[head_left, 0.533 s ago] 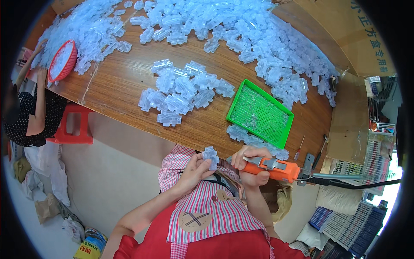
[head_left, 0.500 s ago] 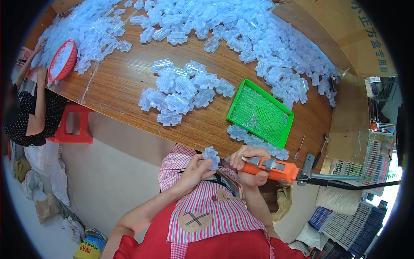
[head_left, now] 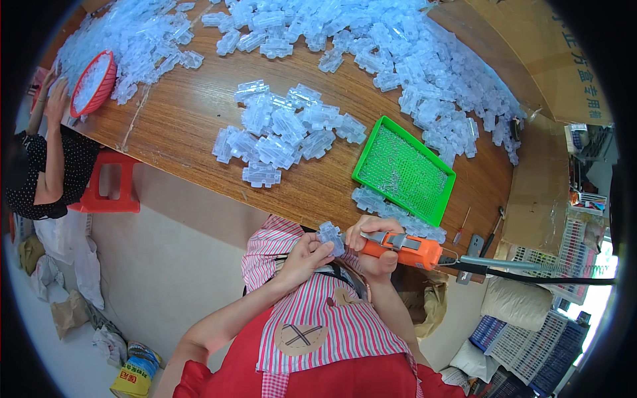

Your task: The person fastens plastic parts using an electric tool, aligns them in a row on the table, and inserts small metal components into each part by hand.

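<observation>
Between thumb and fingers, my left hand (head_left: 306, 261) holds a clear plastic piece (head_left: 330, 239) just off the table's front edge. My right hand (head_left: 373, 248) is wrapped round an orange electric screwdriver (head_left: 419, 253), whose tip end points left at the piece. The fingers hide the tip, so whether it touches the piece cannot be made out. A cord and a coiled spring (head_left: 507, 264) trail right from the tool. Beyond my hands lies a green tray (head_left: 440, 213) with many small metal screws in it. A loose group of clear plastic pieces (head_left: 273, 151) lies left of the tray.
Large heaps of clear pieces (head_left: 424, 86) cover the back of the wooden table (head_left: 186, 126). A co-worker's hand (head_left: 58, 99) is near a red basket (head_left: 93, 85) at left, by a red stool (head_left: 109, 189). A thin screwdriver (head_left: 462, 225) lies right of the tray. Cardboard (head_left: 541, 179) walls the right side.
My right hand and the orange screwdriver have moved left, closer to the plastic piece. My left hand and the piece have shifted slightly to the right. The co-worker's hand has moved a little.
</observation>
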Demonstrator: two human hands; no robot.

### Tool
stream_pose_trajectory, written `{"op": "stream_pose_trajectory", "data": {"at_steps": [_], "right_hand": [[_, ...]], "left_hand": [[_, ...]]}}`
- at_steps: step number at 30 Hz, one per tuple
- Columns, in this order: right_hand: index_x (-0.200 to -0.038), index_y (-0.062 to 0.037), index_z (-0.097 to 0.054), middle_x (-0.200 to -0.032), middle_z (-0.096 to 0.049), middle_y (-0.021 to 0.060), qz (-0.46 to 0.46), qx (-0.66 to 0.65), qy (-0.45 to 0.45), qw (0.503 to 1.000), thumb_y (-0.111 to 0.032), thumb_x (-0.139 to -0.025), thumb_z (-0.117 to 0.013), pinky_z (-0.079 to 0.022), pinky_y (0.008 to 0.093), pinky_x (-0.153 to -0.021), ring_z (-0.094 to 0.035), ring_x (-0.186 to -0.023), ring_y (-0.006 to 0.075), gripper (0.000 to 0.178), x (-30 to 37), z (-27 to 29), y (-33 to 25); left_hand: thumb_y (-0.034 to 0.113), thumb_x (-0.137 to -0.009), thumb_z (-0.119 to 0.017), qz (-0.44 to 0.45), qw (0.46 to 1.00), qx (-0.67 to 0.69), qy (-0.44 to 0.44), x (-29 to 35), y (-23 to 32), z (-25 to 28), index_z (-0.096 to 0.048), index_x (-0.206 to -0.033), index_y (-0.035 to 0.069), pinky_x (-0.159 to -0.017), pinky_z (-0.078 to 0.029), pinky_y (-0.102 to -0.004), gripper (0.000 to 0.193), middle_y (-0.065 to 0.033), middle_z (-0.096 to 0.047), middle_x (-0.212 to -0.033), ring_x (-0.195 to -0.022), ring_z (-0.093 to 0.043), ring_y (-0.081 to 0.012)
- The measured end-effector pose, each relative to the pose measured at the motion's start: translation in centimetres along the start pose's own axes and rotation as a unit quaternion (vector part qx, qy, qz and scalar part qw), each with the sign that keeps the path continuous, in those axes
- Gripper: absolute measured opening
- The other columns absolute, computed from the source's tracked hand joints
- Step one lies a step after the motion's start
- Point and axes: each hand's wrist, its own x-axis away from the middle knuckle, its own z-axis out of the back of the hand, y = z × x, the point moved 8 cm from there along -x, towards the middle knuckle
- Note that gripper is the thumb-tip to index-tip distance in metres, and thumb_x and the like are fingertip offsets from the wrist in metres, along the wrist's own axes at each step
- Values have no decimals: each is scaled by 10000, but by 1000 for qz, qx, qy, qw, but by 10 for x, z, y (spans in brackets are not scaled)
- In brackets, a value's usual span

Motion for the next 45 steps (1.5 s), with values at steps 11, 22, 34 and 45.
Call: {"op": "stream_pose_trajectory", "data": {"at_steps": [11, 22, 34, 45], "right_hand": [[-859, 0, -551, -609, -547, 47, 54, 55, -57, 995, -455, -810, -698, -470, 278, -512, -557, -547, 166, 481, -1, -8, 1], [-970, -1, -549, -621, -527, 55, 13, -22, -3, 1000, -646, -761, -632, -422, 269, -465, -507, -524, 143, 683, -12, -5, -26], [-953, 24, -533, -610, -533, 61, 10, 4, -10, 1000, -615, -777, -638, -451, 274, -504, -523, -554, 150, 672, 2, -6, -8], [-903, -16, -505, -621, -517, 60, 23, 61, -57, 996, -591, -787, -639, -447, 297, -514, -505, -555, 164, 602, 1, -11, 2]], "left_hand": [[147, -945, -554, -35, 999, -33, -13, -6, -2, 0, -393, -1161, -13, -884, -513, -276, 312, -104, -606, -1079, -1004, -610, -149], [76, -881, -636, -44, 998, 21, 35, 2, 5, 6, -452, -1124, -3, -866, -500, -266, 315, -101, -612, -1055, -993, -602, -153], [41, -840, -675, -23, 991, 116, 56, 2, 8, 5, -399, -1093, 48, -864, -550, -308, 374, -89, -575, -1065, -972, -613, -169], [50, -875, -631, -38, 996, 77, 38, -2, 10, 4, -366, -1136, 24, -883, -548, -310, 372, -113, -570, -1089, -985, -624, -190]]}}
